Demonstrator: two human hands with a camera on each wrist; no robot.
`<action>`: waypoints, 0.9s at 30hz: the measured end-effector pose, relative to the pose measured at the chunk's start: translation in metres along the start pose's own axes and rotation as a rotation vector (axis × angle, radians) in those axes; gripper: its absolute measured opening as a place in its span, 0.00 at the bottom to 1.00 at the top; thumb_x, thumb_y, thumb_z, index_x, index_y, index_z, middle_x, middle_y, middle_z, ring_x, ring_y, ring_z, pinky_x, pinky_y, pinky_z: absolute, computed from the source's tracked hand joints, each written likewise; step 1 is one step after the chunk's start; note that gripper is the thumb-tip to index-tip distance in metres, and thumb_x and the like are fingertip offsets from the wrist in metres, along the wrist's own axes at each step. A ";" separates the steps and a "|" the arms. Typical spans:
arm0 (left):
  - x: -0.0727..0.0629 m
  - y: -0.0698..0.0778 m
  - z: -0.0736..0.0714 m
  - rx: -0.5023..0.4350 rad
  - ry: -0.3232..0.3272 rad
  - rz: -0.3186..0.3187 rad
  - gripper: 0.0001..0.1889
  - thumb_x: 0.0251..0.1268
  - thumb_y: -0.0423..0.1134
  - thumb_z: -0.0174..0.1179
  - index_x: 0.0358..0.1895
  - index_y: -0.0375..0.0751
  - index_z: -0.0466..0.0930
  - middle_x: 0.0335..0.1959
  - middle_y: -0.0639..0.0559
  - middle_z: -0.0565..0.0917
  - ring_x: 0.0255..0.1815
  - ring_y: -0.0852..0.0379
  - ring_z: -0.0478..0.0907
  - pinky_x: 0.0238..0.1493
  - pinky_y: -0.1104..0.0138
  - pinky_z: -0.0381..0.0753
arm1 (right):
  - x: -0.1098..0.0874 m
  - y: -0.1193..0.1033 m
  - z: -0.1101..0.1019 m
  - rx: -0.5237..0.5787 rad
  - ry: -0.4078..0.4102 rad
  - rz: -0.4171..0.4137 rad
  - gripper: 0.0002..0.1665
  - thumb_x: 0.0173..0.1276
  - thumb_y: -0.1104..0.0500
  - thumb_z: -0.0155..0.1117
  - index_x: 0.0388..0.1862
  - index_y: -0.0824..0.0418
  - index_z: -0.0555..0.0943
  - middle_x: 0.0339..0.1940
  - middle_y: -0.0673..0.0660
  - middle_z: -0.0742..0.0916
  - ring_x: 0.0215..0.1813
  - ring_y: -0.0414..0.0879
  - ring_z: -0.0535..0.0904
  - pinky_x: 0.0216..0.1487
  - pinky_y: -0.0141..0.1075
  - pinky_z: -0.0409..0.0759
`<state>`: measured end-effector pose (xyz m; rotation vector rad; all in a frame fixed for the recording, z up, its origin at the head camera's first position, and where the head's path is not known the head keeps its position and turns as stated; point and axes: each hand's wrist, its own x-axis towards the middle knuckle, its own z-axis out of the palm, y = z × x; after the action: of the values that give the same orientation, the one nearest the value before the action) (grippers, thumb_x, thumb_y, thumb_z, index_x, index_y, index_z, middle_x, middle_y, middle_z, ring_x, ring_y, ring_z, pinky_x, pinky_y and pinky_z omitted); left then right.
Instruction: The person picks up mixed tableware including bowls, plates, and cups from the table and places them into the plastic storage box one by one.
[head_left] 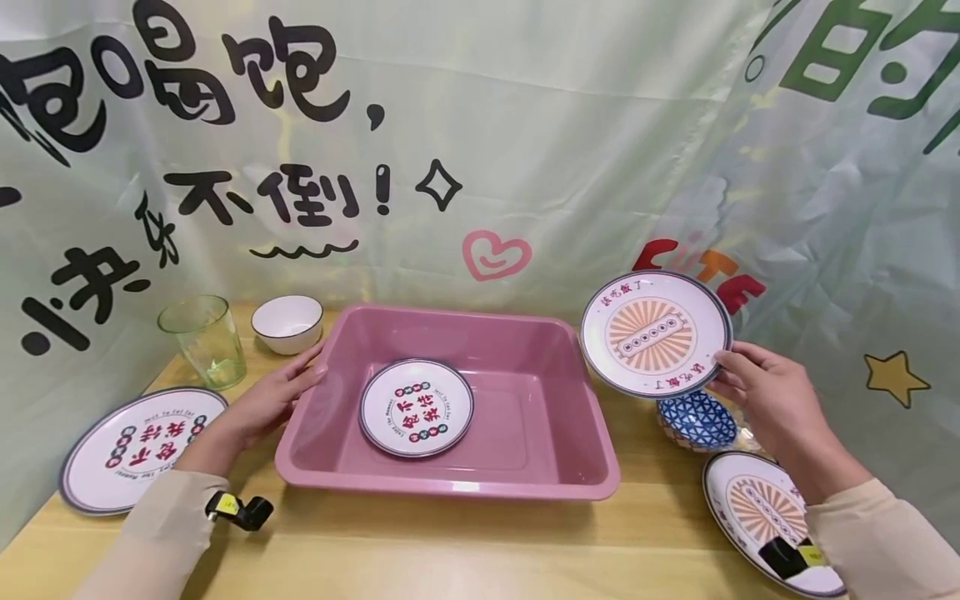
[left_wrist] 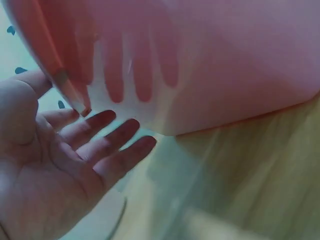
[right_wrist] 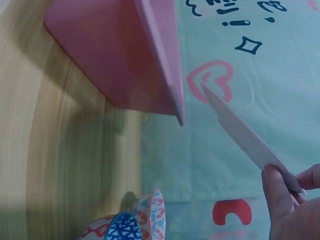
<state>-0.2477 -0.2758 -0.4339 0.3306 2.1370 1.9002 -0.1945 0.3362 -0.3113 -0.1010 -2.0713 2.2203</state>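
Note:
My right hand [head_left: 765, 387] pinches the edge of a round white plate [head_left: 656, 333] with a dark rim and orange ray print. The plate is tilted up beside the right end of a pink plastic tub [head_left: 517, 425]; the right wrist view shows the plate [right_wrist: 255, 142] edge-on between thumb and fingers. At the tub's left rim is my left hand [head_left: 273, 396], touching it. In the left wrist view that hand's fingers [left_wrist: 120, 157] are spread and fairly straight beneath the rim, the thumb partly hidden behind it. A smaller white plate [head_left: 417, 408] with red lettering lies inside the tub, left of centre.
Left of the tub stand a green glass [head_left: 202, 342], a white bowl [head_left: 288, 325] and a large lettered plate [head_left: 142, 450]. On the right are a blue-patterned bowl [head_left: 697, 421], partly hidden, and another ray-print plate [head_left: 757, 508]. A printed cloth [head_left: 570, 167] hangs behind the table.

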 end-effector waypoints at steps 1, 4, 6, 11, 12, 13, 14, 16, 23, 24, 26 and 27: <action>-0.001 0.002 -0.001 0.026 -0.001 -0.007 0.35 0.79 0.49 0.47 0.80 0.54 0.39 0.72 0.29 0.58 0.65 0.37 0.67 0.56 0.54 0.77 | 0.000 -0.001 0.002 -0.007 -0.005 0.001 0.07 0.69 0.57 0.66 0.44 0.54 0.81 0.37 0.49 0.86 0.39 0.39 0.84 0.42 0.31 0.83; -0.004 0.009 -0.005 0.117 -0.009 -0.011 0.36 0.78 0.49 0.48 0.80 0.51 0.40 0.73 0.30 0.56 0.66 0.38 0.66 0.55 0.56 0.78 | 0.000 -0.003 0.007 -0.015 -0.021 0.002 0.10 0.69 0.56 0.66 0.46 0.56 0.80 0.38 0.50 0.86 0.40 0.39 0.85 0.43 0.31 0.83; -0.006 0.015 -0.007 0.173 -0.019 -0.012 0.36 0.78 0.49 0.49 0.80 0.48 0.41 0.73 0.29 0.56 0.65 0.37 0.67 0.54 0.56 0.79 | 0.000 -0.004 0.011 -0.015 -0.033 -0.001 0.10 0.69 0.56 0.66 0.47 0.56 0.79 0.38 0.50 0.86 0.40 0.40 0.85 0.43 0.31 0.83; -0.010 0.028 -0.011 0.280 -0.022 -0.021 0.37 0.76 0.49 0.51 0.79 0.39 0.46 0.70 0.28 0.62 0.66 0.35 0.66 0.56 0.52 0.78 | 0.000 -0.006 0.018 0.049 -0.081 -0.014 0.08 0.69 0.58 0.65 0.44 0.59 0.81 0.37 0.53 0.86 0.39 0.41 0.85 0.43 0.32 0.84; -0.011 0.031 -0.012 0.298 -0.021 -0.022 0.37 0.76 0.50 0.51 0.78 0.37 0.46 0.70 0.28 0.63 0.66 0.35 0.66 0.56 0.52 0.78 | 0.001 -0.006 0.020 0.067 -0.092 -0.015 0.07 0.70 0.59 0.65 0.44 0.60 0.82 0.37 0.53 0.86 0.39 0.42 0.85 0.43 0.33 0.84; -0.011 0.034 -0.012 0.317 -0.018 -0.027 0.37 0.76 0.50 0.51 0.78 0.36 0.48 0.69 0.29 0.65 0.66 0.35 0.66 0.57 0.51 0.78 | 0.001 -0.006 0.021 0.085 -0.102 -0.016 0.06 0.70 0.60 0.64 0.43 0.60 0.82 0.37 0.54 0.87 0.39 0.42 0.85 0.43 0.33 0.84; -0.012 0.037 -0.013 0.332 -0.021 -0.025 0.37 0.76 0.50 0.51 0.77 0.35 0.48 0.68 0.29 0.66 0.66 0.35 0.67 0.57 0.51 0.77 | 0.001 -0.006 0.022 0.097 -0.110 -0.017 0.06 0.70 0.60 0.64 0.43 0.60 0.83 0.37 0.54 0.87 0.38 0.42 0.85 0.42 0.32 0.84; -0.012 0.043 -0.013 0.368 -0.023 -0.020 0.37 0.76 0.50 0.51 0.77 0.35 0.49 0.67 0.30 0.68 0.65 0.36 0.69 0.58 0.50 0.77 | 0.001 -0.007 0.025 0.108 -0.122 -0.019 0.06 0.70 0.60 0.64 0.42 0.60 0.83 0.37 0.54 0.87 0.38 0.42 0.85 0.42 0.32 0.84; -0.013 0.065 -0.003 0.558 0.023 0.035 0.35 0.76 0.52 0.50 0.75 0.33 0.55 0.70 0.31 0.64 0.65 0.34 0.67 0.59 0.43 0.73 | 0.003 -0.009 0.038 0.057 -0.110 -0.011 0.08 0.70 0.57 0.65 0.43 0.58 0.84 0.37 0.52 0.87 0.39 0.41 0.85 0.43 0.31 0.83; -0.013 0.069 0.000 0.586 0.040 0.038 0.35 0.76 0.53 0.49 0.75 0.33 0.56 0.71 0.32 0.64 0.66 0.33 0.66 0.60 0.42 0.71 | 0.003 -0.009 0.040 0.059 -0.111 -0.011 0.08 0.70 0.57 0.65 0.43 0.59 0.84 0.37 0.53 0.87 0.39 0.41 0.85 0.43 0.31 0.83; -0.013 0.078 0.006 0.627 0.071 0.044 0.35 0.76 0.55 0.49 0.74 0.33 0.58 0.71 0.32 0.64 0.67 0.32 0.64 0.62 0.40 0.68 | 0.004 -0.010 0.045 0.065 -0.115 -0.013 0.08 0.70 0.57 0.65 0.42 0.60 0.83 0.37 0.53 0.87 0.38 0.41 0.85 0.43 0.31 0.83; -0.012 0.082 0.009 0.638 0.082 0.048 0.35 0.75 0.56 0.49 0.74 0.34 0.59 0.70 0.33 0.65 0.68 0.32 0.64 0.62 0.39 0.66 | 0.005 -0.010 0.047 0.064 -0.114 -0.014 0.08 0.70 0.57 0.65 0.42 0.60 0.83 0.36 0.53 0.87 0.38 0.41 0.85 0.43 0.31 0.84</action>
<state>-0.2335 -0.2618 -0.3532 0.4281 2.7696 1.2154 -0.2046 0.2909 -0.2979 0.0460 -2.0461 2.3336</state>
